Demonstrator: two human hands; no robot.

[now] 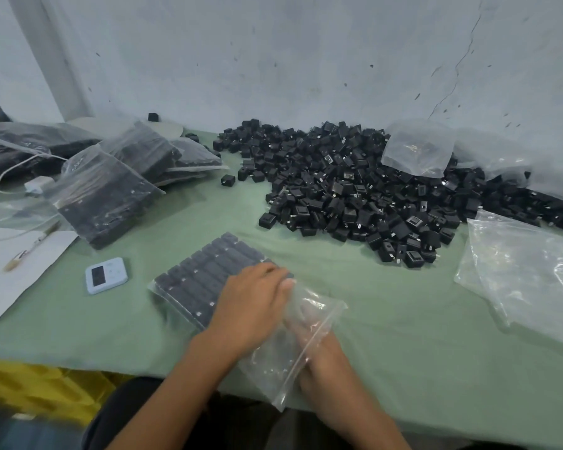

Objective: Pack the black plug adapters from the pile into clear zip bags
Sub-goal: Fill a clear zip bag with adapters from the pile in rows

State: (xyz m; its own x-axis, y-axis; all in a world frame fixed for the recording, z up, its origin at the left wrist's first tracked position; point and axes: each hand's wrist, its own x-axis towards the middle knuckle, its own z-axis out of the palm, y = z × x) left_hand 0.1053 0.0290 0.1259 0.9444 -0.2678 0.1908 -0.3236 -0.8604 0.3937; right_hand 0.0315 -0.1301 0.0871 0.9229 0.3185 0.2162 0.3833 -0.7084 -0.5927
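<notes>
Zip bag [273, 378] lies far-left to near-right, mouth facing near-right. Left hand [251, 306] presses flat on its packed adapters [202, 274]; right hand [322, 355] reaches inside, fingers blurred, grip unclear.

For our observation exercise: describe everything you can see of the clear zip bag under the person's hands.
The clear zip bag is thin, glossy, wrinkled plastic lying on the green cloth. Its far end holds black plug adapters packed in neat rows; its near end is empty and crumpled. The left hand rests on it; the right hand shows blurred through the film.
</notes>
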